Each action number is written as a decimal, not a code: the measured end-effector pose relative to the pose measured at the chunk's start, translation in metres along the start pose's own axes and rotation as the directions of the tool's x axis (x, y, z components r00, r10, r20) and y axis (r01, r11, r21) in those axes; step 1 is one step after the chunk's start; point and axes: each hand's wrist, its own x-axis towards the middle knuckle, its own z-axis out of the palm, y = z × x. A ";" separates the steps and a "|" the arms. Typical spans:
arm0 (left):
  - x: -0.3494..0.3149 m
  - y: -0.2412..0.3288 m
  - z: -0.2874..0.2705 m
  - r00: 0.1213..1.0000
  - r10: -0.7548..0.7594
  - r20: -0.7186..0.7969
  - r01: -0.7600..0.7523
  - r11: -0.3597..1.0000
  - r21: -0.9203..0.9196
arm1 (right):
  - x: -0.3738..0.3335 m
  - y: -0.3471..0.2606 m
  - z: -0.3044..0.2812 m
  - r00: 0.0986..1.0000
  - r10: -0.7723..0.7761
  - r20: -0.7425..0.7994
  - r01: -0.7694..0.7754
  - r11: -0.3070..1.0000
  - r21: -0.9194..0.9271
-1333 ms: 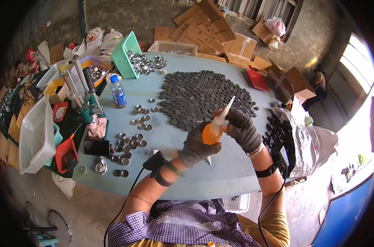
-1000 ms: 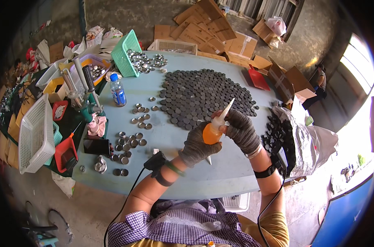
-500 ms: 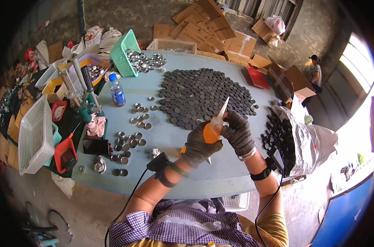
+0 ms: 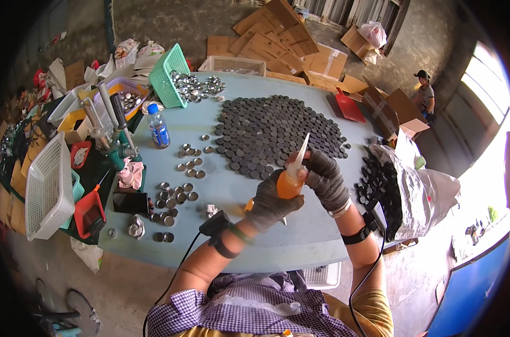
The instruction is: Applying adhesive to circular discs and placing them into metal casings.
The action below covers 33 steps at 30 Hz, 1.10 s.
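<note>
Above the front middle of the table, my left hand (image 4: 266,202), in a dark fingerless glove, is wrapped round an orange squeeze bottle (image 4: 289,187). Its long pale nozzle points up and slightly right. My right hand (image 4: 326,180), gloved the same way, pinches the whitish collar at the nozzle's base. Beyond both hands, a broad single layer of dark round discs (image 4: 277,129) covers the table's middle. Under my left hand lies another orange item (image 4: 249,205), mostly hidden; a pale tip shows on the hand's other side. Several small round metal cups (image 4: 176,195) stand to the left.
A blue-capped bottle (image 4: 159,130) and a hand press (image 4: 117,132) stand left. A tipped green basket (image 4: 168,78) spills shiny metal pieces. At right are a sack (image 4: 420,196) with loose black pieces (image 4: 373,182) and a red dustpan (image 4: 350,108). Another person (image 4: 425,96) is at far right.
The bottle has tilted slightly more upright, its nozzle swinging a little left. Both hands keep their hold on it. The person at far right has straightened up.
</note>
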 end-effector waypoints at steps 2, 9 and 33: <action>0.000 0.006 0.002 0.991 0.001 -0.133 0.004 0.999 0.034 | 0.002 0.004 0.006 0.999 -0.012 -0.049 0.009 0.998 -0.057; 0.003 -0.010 -0.006 0.979 -0.066 0.195 0.100 0.980 -0.170 | 0.001 -0.020 -0.002 0.997 0.050 0.056 -0.054 0.996 0.065; 0.009 -0.023 0.004 0.957 0.274 0.099 -0.284 0.952 0.111 | -0.008 -0.013 0.005 0.996 0.061 0.068 -0.055 0.994 -0.094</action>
